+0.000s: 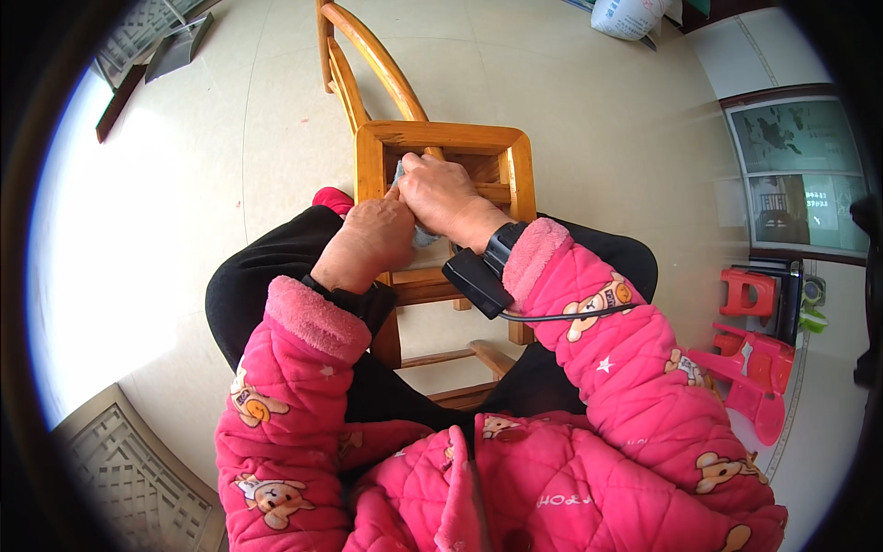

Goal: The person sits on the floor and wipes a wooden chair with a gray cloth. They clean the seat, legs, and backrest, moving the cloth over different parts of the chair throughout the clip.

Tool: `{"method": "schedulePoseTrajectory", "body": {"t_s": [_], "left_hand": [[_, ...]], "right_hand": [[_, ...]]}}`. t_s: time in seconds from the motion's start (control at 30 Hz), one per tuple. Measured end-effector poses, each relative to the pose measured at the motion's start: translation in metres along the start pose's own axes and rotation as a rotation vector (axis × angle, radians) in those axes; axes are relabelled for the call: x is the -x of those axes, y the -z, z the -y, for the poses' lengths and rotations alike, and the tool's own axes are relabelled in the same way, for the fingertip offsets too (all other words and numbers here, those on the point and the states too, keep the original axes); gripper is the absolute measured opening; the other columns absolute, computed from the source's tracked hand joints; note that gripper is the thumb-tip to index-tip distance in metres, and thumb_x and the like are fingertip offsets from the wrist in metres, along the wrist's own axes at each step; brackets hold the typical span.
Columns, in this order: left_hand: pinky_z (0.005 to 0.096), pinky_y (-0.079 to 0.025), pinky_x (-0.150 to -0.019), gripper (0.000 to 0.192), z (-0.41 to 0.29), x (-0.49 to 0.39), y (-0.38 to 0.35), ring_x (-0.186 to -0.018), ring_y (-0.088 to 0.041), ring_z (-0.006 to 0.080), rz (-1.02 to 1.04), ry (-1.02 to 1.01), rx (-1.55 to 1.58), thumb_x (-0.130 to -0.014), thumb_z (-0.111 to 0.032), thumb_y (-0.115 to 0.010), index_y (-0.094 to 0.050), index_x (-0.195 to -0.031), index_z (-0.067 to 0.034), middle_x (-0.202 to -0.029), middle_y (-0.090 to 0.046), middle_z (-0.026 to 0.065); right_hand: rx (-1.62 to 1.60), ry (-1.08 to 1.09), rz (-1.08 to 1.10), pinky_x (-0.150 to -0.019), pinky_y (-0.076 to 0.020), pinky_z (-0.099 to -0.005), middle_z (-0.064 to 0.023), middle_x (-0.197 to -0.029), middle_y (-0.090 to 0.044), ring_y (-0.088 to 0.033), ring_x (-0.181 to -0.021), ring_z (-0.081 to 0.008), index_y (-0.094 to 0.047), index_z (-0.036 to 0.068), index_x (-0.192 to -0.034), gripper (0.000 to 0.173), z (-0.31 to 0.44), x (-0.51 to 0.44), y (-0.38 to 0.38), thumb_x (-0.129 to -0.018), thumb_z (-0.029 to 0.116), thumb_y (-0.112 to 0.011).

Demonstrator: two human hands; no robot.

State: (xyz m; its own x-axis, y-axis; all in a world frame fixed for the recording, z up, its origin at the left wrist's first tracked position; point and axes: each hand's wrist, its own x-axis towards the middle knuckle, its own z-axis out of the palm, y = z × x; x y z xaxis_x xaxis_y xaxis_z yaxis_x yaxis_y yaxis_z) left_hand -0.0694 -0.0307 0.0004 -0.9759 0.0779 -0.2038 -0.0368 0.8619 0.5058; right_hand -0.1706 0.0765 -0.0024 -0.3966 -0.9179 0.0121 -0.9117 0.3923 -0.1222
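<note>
A wooden chair (441, 131) stands between my knees, its open rectangular frame uppermost and crossed by inner rails. My right hand (445, 196) is closed on a grey-blue cloth (425, 239) inside the frame. Close beside it, my left hand (376, 231) is curled over the frame's left side, against the same cloth. Most of the cloth is hidden under my hands, and the left fingertips cannot be seen. Curved wooden bars (383, 58) of the chair run away toward the top left.
A dustpan (181, 48) and a broom head (118, 103) lie at the upper left. A white sack (628, 17) stands at the far right. Red and pink plastic stools (748, 293) are by the right wall. A cable (566, 318) runs from a black box (477, 283) at my right wrist.
</note>
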Motion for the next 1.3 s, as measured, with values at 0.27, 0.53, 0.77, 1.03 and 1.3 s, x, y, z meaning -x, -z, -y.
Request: {"method": "schedulePoseTrajectory", "body": {"t_s": [0.27, 0.53, 0.77, 1.03, 1.3], "left_hand": [[0.0399, -0.052, -0.086, 0.06, -0.029, -0.021, -0.009, -0.098, -0.065, 0.0328, 0.164, 0.075, -0.046, -0.071, -0.017, -0.065, -0.049, -0.123, 0.009, -0.136, -0.045, 0.0254], [0.043, -0.052, -0.083, 0.071, -0.056, -0.038, -0.027, -0.095, -0.064, 0.0366, 0.102, 0.062, -0.006, -0.068, -0.021, -0.072, -0.043, -0.126, 0.008, -0.131, -0.048, 0.0259], [0.0414, -0.053, -0.082, 0.068, -0.076, -0.057, -0.035, -0.097, -0.065, 0.034, 0.108, 0.024, -0.004, -0.071, -0.019, -0.07, -0.043, -0.127, 0.008, -0.136, -0.045, 0.0241], [0.0378, -0.054, -0.083, 0.063, -0.081, -0.071, -0.04, -0.1, -0.066, 0.0298, 0.181, -0.025, -0.054, -0.075, -0.015, -0.063, -0.043, -0.13, 0.008, -0.141, -0.041, 0.0211], [0.0375, -0.053, -0.085, 0.064, -0.092, -0.085, -0.045, -0.102, -0.065, 0.0296, 0.168, -0.032, -0.021, -0.075, -0.014, -0.064, -0.042, -0.132, 0.007, -0.142, -0.041, 0.0197]], "right_hand": [[0.031, -0.021, 0.046, -0.077, -0.0535, -0.0367, -0.0094, -0.096, -0.061, -0.061, -0.094, -0.0265, -0.071, 0.005, -0.079, 0.014, -0.023, 0.022, 0.01, -0.077, 0.014, -0.061], [0.068, -0.069, 0.098, -0.079, -0.053, -0.0374, -0.0084, -0.098, -0.059, -0.059, -0.096, -0.0265, -0.071, 0.007, -0.083, 0.015, -0.049, 0.046, 0.013, -0.068, 0.01, -0.07], [0.093, -0.094, 0.066, -0.079, -0.0523, -0.037, -0.0089, -0.098, -0.058, -0.058, -0.097, -0.0271, -0.069, 0.007, -0.08, 0.022, -0.075, 0.065, 0.009, -0.058, 0.008, -0.075], [0.066, -0.174, 0.073, -0.078, -0.0524, -0.0398, -0.0103, -0.097, -0.059, -0.06, -0.096, -0.0288, -0.07, 0.004, -0.079, 0.012, -0.083, 0.071, 0.011, -0.077, 0.013, -0.061], [0.153, -0.215, 0.104, -0.075, -0.0528, -0.0408, -0.0106, -0.096, -0.06, -0.061, -0.093, -0.0293, -0.071, 0.005, -0.076, 0.012, -0.097, 0.078, 0.012, -0.075, 0.014, -0.063]]}}
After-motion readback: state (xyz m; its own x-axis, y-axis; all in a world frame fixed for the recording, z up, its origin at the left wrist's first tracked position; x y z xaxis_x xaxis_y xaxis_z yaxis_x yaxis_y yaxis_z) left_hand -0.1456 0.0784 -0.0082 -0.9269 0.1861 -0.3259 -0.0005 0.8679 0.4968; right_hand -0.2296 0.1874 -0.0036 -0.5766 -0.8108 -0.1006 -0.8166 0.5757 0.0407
